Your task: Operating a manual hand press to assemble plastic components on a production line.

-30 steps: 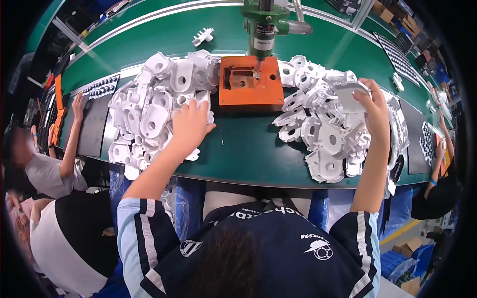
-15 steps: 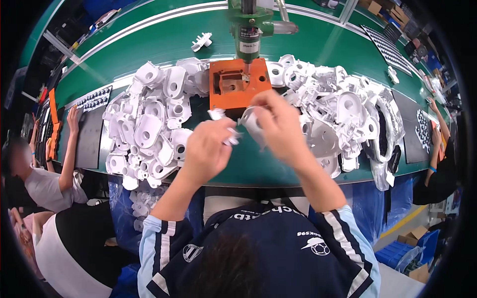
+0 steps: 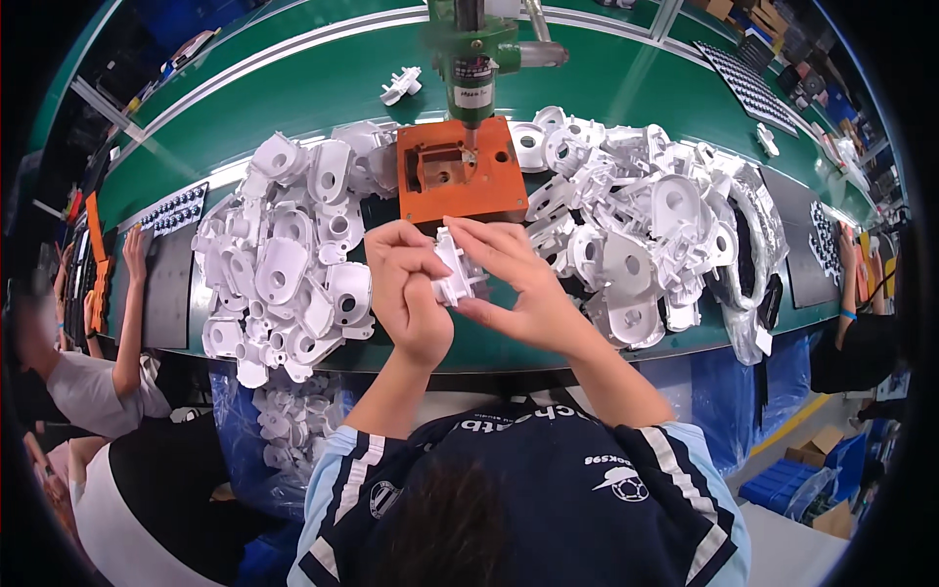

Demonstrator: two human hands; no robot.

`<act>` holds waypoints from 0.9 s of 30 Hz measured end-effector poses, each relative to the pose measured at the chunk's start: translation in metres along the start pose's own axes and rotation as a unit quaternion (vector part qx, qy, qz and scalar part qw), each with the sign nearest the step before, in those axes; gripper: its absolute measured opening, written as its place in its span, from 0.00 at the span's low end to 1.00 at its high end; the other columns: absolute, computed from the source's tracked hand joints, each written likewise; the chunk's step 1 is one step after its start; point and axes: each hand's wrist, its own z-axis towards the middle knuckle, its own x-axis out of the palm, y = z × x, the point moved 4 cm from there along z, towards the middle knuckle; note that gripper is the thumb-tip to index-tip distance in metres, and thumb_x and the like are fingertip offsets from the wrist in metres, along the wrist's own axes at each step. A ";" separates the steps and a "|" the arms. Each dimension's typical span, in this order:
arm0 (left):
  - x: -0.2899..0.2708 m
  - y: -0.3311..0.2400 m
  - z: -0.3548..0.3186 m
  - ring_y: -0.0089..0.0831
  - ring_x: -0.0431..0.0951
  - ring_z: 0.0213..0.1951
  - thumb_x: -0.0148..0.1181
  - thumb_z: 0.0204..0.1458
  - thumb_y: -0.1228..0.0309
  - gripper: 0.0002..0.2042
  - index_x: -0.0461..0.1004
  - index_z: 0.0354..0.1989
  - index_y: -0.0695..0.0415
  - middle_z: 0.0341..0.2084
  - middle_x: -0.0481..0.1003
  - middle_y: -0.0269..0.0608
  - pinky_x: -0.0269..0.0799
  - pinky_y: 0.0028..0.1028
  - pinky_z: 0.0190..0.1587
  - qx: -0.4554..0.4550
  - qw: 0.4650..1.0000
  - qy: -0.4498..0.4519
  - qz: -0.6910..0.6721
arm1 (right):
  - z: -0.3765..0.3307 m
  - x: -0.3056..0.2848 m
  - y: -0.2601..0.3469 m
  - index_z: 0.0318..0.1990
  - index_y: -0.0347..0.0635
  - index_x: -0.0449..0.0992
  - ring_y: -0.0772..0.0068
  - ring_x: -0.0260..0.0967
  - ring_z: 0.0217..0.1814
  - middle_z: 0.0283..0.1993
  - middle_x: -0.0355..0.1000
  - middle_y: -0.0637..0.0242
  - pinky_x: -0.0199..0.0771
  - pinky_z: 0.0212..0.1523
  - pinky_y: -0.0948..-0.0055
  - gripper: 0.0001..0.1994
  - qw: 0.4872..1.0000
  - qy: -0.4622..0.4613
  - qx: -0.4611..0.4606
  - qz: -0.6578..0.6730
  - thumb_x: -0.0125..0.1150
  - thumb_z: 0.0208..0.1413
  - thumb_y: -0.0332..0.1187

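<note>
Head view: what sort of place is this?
Probably a factory assembly workshop: a green press stands over an orange fixture, heaps of white parts lie on both sides of it, and another person sits at the left.

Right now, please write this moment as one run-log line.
left hand, right hand: holding white plastic workpiece | orange fixture block: beyond hands | white-part piles: both sides

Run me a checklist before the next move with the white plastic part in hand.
1. White plastic part held by left hand and right hand: ok.
2. Whole part visible: not ok, fingers cover some of it.
3. Recess of orange fixture block in view: ok.
4. Green drill-type press tip off the block: cannot tell.
5. White parts piles at left and right: ok, both present.
</note>
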 end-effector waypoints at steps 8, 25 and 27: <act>0.010 0.014 -0.002 0.30 0.65 0.37 0.43 0.46 0.77 0.07 0.64 0.33 0.64 0.35 0.64 0.44 0.61 0.27 0.44 -0.235 0.894 -0.012 -0.382 | -0.011 0.012 -0.017 0.63 0.44 0.51 0.70 0.63 0.52 0.56 0.57 0.61 0.64 0.52 0.70 0.41 0.965 0.043 0.130 0.225 0.68 0.41 0.32; 0.009 0.038 0.044 0.43 0.74 0.44 0.57 0.46 0.80 0.13 0.71 0.42 0.63 0.43 0.72 0.51 0.71 0.32 0.43 0.087 0.914 0.275 0.287 | -0.128 -0.250 -0.022 0.44 0.35 0.71 0.68 0.70 0.37 0.36 0.73 0.61 0.69 0.39 0.71 0.12 0.773 -0.515 0.112 -0.354 0.50 0.54 0.29; 0.017 0.055 0.055 0.44 0.73 0.44 0.57 0.45 0.78 0.11 0.70 0.39 0.62 0.42 0.72 0.50 0.70 0.34 0.44 0.151 0.875 0.323 0.327 | -0.162 -0.294 -0.069 0.42 0.32 0.72 0.48 0.69 0.40 0.36 0.71 0.44 0.68 0.42 0.62 0.12 0.665 -0.366 0.356 -0.545 0.48 0.52 0.28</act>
